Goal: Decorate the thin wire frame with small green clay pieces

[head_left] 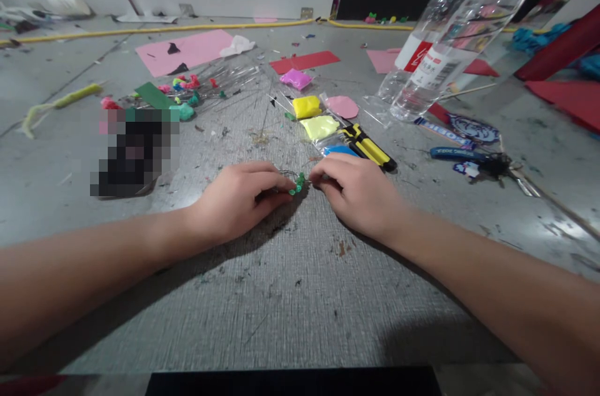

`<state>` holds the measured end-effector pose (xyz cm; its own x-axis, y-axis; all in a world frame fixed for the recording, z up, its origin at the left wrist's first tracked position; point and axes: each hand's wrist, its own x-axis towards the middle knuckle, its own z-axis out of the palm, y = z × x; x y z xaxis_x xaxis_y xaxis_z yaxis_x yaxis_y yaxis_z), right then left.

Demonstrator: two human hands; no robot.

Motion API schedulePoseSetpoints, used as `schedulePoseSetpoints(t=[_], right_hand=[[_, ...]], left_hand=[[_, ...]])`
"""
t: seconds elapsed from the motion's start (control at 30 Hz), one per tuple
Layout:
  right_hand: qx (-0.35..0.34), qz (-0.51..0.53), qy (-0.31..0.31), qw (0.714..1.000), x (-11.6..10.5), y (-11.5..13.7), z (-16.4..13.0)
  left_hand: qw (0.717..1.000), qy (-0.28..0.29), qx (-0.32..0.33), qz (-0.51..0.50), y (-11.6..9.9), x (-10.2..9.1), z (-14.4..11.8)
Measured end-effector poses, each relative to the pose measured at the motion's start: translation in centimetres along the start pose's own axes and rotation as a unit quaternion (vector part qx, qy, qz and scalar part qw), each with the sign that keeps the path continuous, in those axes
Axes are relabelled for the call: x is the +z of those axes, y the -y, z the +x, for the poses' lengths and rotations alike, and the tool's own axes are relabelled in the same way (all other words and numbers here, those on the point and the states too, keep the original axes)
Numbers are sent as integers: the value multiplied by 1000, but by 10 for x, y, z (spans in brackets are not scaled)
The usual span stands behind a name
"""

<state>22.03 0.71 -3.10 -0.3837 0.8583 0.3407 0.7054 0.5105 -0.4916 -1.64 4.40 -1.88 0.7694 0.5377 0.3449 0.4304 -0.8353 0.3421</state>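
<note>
My left hand point(248, 199) reaches in from the left, thumb and fingers pinched on a small green clay piece point(299, 183) with thin wire around it. Close by on the right, my right hand point(354, 190) is closed in a pinch beside the green piece. Its fingertips seem to meet a thin wire end, but what they hold is too small to make out. Just beyond the fingers lie packets of blue clay point(342, 150), pale yellow clay point(320, 127) and yellow clay point(306, 107). A black-and-yellow cutter-like tool point(370, 147) rests beside the right hand.
Two clear plastic bottles point(434, 74) stand at the back right, near keys on a blue strap point(462, 153). A blurred-out dark object point(135, 155) lies on the left. Behind it are clay-tipped wires point(187, 87) and pink paper point(187, 51). Scraps dot the grey table point(262, 308).
</note>
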Motion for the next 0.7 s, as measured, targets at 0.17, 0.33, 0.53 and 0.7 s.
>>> schedulePoseSetpoints(t=[0.17, 0.33, 0.53, 0.7], right_hand=[[12, 7, 4, 1000, 0, 3, -1], [12, 12, 11, 1000, -1, 7, -3], [17, 8, 19, 1000, -2, 7, -3], [21, 10, 15, 1000, -3, 4, -2]], left_hand=[[1000, -1, 5, 6, 1, 1, 0], [1000, -3, 8, 18, 0, 1, 0], [1000, 2, 4, 11, 1, 0, 0], [1000, 2, -1, 7, 0, -1, -1]])
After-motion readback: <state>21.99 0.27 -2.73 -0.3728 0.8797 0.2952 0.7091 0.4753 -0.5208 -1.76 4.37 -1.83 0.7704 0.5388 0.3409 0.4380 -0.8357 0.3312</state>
